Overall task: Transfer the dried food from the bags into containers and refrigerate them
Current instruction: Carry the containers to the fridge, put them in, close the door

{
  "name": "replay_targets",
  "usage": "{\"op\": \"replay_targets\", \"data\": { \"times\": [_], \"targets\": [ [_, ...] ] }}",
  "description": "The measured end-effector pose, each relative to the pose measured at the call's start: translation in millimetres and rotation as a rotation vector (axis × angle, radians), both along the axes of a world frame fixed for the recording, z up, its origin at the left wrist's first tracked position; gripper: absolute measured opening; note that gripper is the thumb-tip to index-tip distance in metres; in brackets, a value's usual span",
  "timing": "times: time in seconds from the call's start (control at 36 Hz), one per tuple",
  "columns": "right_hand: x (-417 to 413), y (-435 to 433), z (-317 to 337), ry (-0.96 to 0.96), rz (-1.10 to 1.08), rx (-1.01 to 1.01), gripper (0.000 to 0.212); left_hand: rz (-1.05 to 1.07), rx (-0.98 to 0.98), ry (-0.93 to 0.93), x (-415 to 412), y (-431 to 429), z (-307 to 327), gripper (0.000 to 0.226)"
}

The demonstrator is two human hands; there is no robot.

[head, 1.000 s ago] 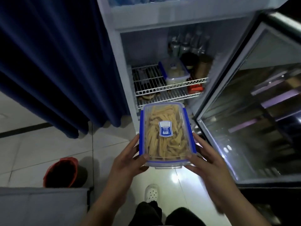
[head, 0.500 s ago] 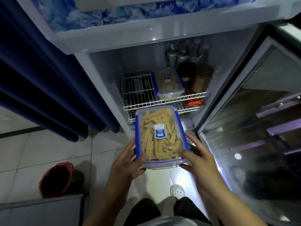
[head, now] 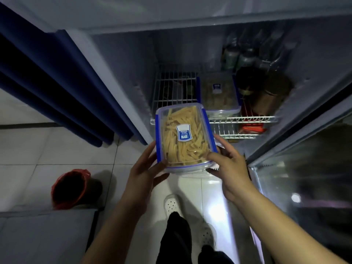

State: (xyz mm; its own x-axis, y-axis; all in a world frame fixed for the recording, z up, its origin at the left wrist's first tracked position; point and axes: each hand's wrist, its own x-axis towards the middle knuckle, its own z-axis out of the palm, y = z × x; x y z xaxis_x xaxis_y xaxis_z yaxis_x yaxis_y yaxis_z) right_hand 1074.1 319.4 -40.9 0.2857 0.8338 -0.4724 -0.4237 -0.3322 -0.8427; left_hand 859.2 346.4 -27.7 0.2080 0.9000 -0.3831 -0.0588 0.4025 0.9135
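Note:
A clear plastic container (head: 183,138) with blue clips and a blue label holds yellow dried strips. I hold it in front of the open fridge, its far end at the front rail of the wire shelf (head: 175,90). My left hand (head: 144,172) grips its near left corner and my right hand (head: 226,164) grips its near right corner. A second, similar lidded container (head: 219,92) sits on that shelf to the right of a bare stretch of wire.
Dark jars (head: 266,92) and bottles (head: 240,56) fill the shelf's right and back. The glass fridge door (head: 304,168) stands open at right. A blue curtain (head: 47,77) hangs at left. A red bucket (head: 68,189) stands on the tiled floor.
I have stepped closer to the fridge and carried the container forward and up, from in front of the lower shelf to the upper shelf's front edge. Both hands keep their grip.

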Motion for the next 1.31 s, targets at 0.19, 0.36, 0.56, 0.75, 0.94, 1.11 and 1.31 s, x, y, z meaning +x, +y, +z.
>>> {"op": "replay_targets", "data": {
  "times": [0.19, 0.36, 0.56, 0.75, 0.94, 1.11, 1.31],
  "targets": [
    [-7.8, 59.1, -18.4, -0.023, -0.019, -0.036, 0.057, 0.048, 0.018, 0.053, 7.6, 60.8, -29.1, 0.051],
    [-17.4, 89.9, -27.4, -0.037, -0.078, -0.058, 0.057, -0.120, 0.288, 0.291, 14.9, 73.1, -42.6, 0.072],
    [-24.6, 105.7, -32.0, -0.039, -0.120, -0.060, 0.054, -0.352, 0.928, 1.193, 39.2, 88.0, -41.4, 0.066],
    [-2.9, 113.3, -24.1, -0.183, 0.115, -0.031, 0.050, -0.515, 0.983, 1.272, 51.6, 124.8, -37.3, 0.067],
    [48.1, 148.3, -24.3, -1.214, 0.507, -0.061, 0.071, -0.554, 0.926, 1.292, 53.8, 162.1, -34.6, 0.068],
    [78.3, 163.6, -46.1, -1.528, 0.926, -0.300, 0.085, -0.619, 0.763, 1.409, 74.6, 188.2, -37.9, 0.066],
    [72.3, 163.0, -54.1, -1.569, 0.915, -0.314, 0.094, -0.618, 0.800, 1.438, 81.0, 211.1, -44.8, 0.078]
  ]
}}
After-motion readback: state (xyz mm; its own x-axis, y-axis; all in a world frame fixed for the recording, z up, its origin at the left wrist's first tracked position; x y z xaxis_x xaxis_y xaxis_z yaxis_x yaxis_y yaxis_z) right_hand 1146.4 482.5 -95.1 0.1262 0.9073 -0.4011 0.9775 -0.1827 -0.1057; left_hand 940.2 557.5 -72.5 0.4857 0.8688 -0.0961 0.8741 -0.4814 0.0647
